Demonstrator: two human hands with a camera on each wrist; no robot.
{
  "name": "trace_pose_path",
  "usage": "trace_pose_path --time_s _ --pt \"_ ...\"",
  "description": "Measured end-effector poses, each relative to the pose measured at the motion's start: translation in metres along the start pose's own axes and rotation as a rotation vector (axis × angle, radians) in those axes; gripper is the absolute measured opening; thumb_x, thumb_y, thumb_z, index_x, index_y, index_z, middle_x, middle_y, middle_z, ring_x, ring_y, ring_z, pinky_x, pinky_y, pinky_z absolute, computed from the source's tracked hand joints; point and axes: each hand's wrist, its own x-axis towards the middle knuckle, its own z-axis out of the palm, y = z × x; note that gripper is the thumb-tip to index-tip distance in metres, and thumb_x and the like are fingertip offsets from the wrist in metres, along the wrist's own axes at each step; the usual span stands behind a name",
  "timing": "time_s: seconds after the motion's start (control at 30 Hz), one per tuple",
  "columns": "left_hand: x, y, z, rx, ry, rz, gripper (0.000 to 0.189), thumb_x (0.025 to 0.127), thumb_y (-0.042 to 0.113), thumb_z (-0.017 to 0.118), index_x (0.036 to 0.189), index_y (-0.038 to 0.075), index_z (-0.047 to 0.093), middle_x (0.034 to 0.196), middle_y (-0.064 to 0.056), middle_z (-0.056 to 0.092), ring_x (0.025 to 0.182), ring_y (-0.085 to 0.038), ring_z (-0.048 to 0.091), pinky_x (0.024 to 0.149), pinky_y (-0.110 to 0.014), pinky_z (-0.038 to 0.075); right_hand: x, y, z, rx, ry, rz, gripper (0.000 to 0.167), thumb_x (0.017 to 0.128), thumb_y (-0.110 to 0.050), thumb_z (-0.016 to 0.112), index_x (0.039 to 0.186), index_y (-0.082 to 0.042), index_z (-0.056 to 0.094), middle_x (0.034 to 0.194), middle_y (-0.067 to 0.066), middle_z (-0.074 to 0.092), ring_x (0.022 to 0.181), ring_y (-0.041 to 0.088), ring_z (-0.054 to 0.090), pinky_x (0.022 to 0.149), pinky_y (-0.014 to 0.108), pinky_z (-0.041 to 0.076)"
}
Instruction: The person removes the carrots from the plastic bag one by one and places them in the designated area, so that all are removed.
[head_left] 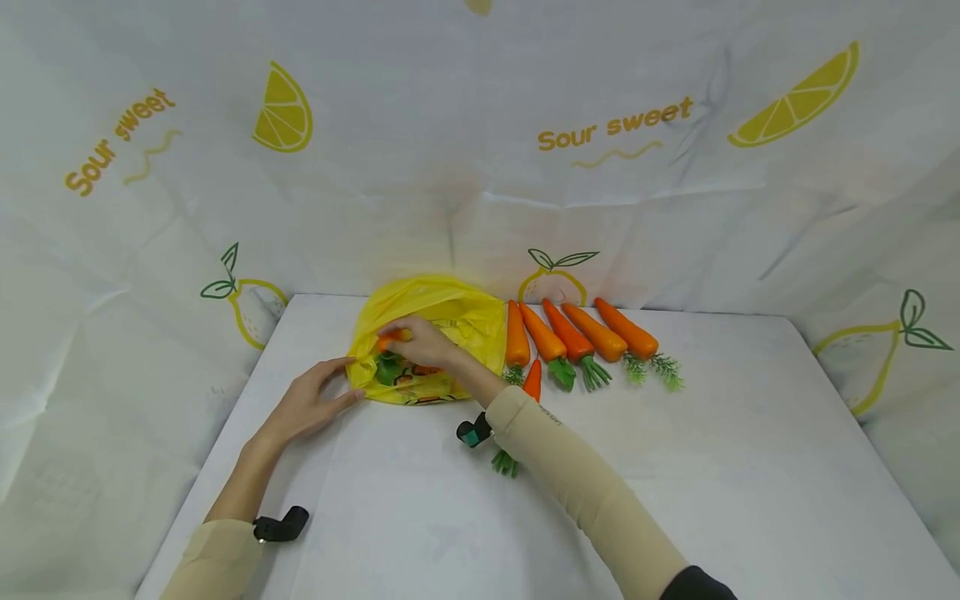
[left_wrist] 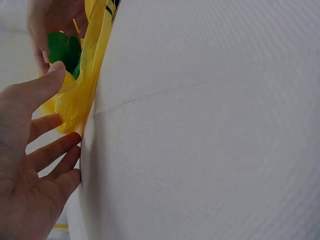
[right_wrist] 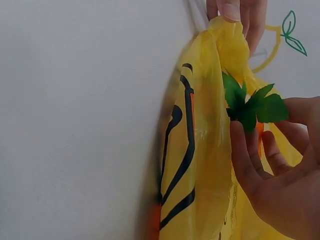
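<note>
A yellow plastic bag (head_left: 472,321) with dark print lies on its side at the back of the white table, its mouth toward the left. My left hand (head_left: 311,402) holds the bag's left edge, thumb on one side and fingers on the other. At the mouth, my right hand (head_left: 426,342) grips a carrot (head_left: 395,337) with broad green leaves (right_wrist: 257,106); the bag and fingers hide most of its orange body. More orange shows inside the bag, below the right hand. Both hands meet around the bag's mouth in the right wrist view.
Several orange carrots (head_left: 573,332) with green tops lie in a row right of the bag, along the table's back edge. Another carrot (head_left: 533,381) lies partly under my right forearm, its green top (head_left: 505,463) showing below. A white lemon-printed sheet (head_left: 420,167) hangs behind the table.
</note>
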Motion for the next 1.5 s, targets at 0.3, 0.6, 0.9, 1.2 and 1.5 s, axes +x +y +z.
trace_pose_path --time_s 0.3,0.6,0.9,1.2,1.5 --pt "0.002 0.001 0.001 -0.002 -0.010 -0.015 0.070 0.102 0.036 0.077 0.157 0.000 0.053 0.162 -0.030 0.053 0.152 -0.052 0.047 0.127 -0.069 0.038 -0.001 0.013 -0.001 0.045 -0.015 0.032 0.034 0.108 -0.012 0.065 0.142 -0.007 0.068 0.153 0.016 0.063 0.127 0.032 0.063 0.107 0.036 0.058" --pt "0.004 0.001 0.002 -0.004 -0.003 -0.001 0.070 0.102 0.037 0.076 0.157 0.001 0.053 0.161 -0.029 0.054 0.152 -0.051 0.048 0.127 -0.069 0.038 -0.001 0.011 0.001 -0.012 0.135 0.103 0.027 0.103 -0.020 0.075 0.126 -0.005 0.070 0.139 0.018 0.067 0.115 0.029 0.061 0.101 0.036 0.056" --pt "0.005 0.003 0.003 0.005 -0.002 -0.012 0.070 0.101 0.036 0.077 0.156 0.000 0.053 0.161 -0.028 0.054 0.152 -0.051 0.048 0.127 -0.069 0.038 -0.005 0.013 -0.002 -0.086 0.239 0.193 0.023 0.100 -0.020 0.080 0.116 -0.008 0.067 0.127 0.015 0.070 0.096 0.023 0.059 0.077 0.025 0.046" --pt "0.002 0.003 0.003 -0.001 0.001 -0.017 0.069 0.101 0.033 0.077 0.156 -0.001 0.054 0.161 -0.029 0.054 0.152 -0.052 0.047 0.127 -0.069 0.038 -0.014 0.019 -0.016 0.065 0.209 0.215 0.025 0.099 -0.011 0.075 0.120 -0.006 0.064 0.140 0.024 0.064 0.098 0.025 0.061 0.075 0.024 0.053" --pt "-0.002 0.001 0.002 0.009 0.012 -0.019 0.069 0.101 0.034 0.077 0.156 -0.001 0.054 0.161 -0.029 0.054 0.152 -0.052 0.047 0.128 -0.069 0.037 -0.032 0.008 -0.033 0.110 0.117 0.189 0.028 0.099 -0.012 0.074 0.124 -0.008 0.064 0.142 0.019 0.062 0.118 0.032 0.063 0.087 0.030 0.058"
